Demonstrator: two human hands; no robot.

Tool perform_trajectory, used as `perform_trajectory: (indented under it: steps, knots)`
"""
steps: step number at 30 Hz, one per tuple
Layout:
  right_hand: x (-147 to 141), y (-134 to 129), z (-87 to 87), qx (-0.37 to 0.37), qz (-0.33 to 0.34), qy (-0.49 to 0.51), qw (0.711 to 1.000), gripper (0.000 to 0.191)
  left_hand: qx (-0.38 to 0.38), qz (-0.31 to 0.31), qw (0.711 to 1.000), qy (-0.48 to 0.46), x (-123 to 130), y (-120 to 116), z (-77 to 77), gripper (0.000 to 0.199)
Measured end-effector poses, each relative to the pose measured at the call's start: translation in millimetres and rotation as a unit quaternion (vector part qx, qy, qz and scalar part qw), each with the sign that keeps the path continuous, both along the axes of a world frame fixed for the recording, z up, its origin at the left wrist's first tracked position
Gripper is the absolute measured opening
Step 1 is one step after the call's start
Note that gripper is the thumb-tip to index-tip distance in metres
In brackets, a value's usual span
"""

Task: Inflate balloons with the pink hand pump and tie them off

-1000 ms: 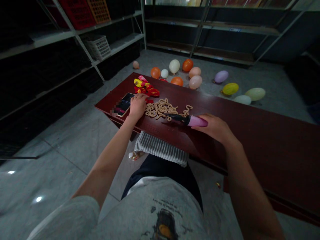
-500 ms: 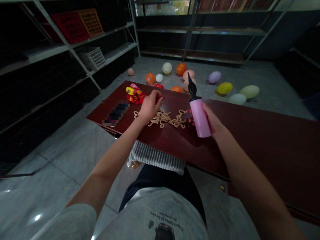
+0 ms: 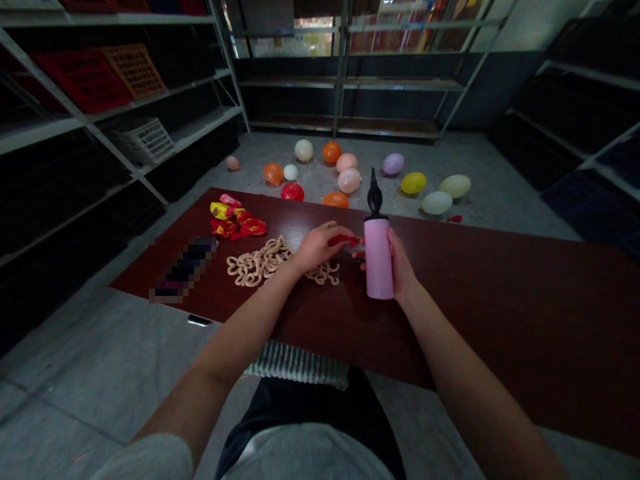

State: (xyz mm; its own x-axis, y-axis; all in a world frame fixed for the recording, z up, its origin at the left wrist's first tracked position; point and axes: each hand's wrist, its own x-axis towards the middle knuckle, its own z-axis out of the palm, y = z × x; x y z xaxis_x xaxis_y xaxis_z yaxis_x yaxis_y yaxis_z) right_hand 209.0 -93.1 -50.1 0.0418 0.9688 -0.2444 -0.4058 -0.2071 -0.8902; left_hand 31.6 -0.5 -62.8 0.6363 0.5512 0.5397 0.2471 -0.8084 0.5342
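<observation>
My right hand [image 3: 403,268] is wrapped around a pink balloon pump [image 3: 379,260], held upright over the table with its black nozzle pointing up. My left hand [image 3: 320,249] pinches a limp red balloon [image 3: 344,239], just left of the pump and near my right fingertips. Beneath my left wrist lies a pile of beige curly strands [image 3: 255,264], partly hidden by that arm. Several flat red and yellow balloons [image 3: 240,224] rest in a heap farther left on the table.
The dark red table [image 3: 480,293] spans the view. A blurred-out flat object [image 3: 185,270] lies at its left end. Several inflated balloons, including an orange one [image 3: 273,174] and a yellow one [image 3: 413,183], sit on the floor beyond. Metal shelves [image 3: 300,83] stand behind.
My left hand has moved right with the red balloon, close to the pump. The pump has turned more upright. My view has shifted, showing more of the floor and shelves.
</observation>
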Motion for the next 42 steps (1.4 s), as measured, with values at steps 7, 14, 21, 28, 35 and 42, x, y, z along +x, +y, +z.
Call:
perform_trajectory:
  steps: [7, 14, 21, 28, 35, 42]
  knots:
    - [-6, 2, -2.5, -0.008, 0.0, 0.012, 1.0, 0.044, -0.021, -0.007, 1.0, -0.015, -6, -3, 2.2, 0.026]
    - [-7, -1, -3.1, -0.008, 0.004, 0.034, 0.999, 0.042, -0.124, -0.042, 0.986, -0.099, -2, -3, 2.0, 0.033]
    - [-8, -6, -4.1, 0.001, -0.003, 0.039, 0.999, 0.045, -0.163, -0.057, 0.973, -0.155, -6, -1, 1.5, 0.026]
    - [-10, -9, -6.0, 0.012, 0.009, 0.082, 0.997, 0.042, -0.116, -0.056, 0.983, -0.132, -4, -2, -6.5, 0.024]
    - [-9, -6, -7.8, 0.006, 0.013, 0.129, 0.992, 0.042, -0.01, 0.023, 0.994, -0.105, -2, -3, -2.9, 0.013]
    - [-7, -5, -4.5, 0.002, -0.013, 0.159, 0.987, 0.046, 0.036, 0.053, 0.994, -0.087, -6, 0, -0.6, 0.012]
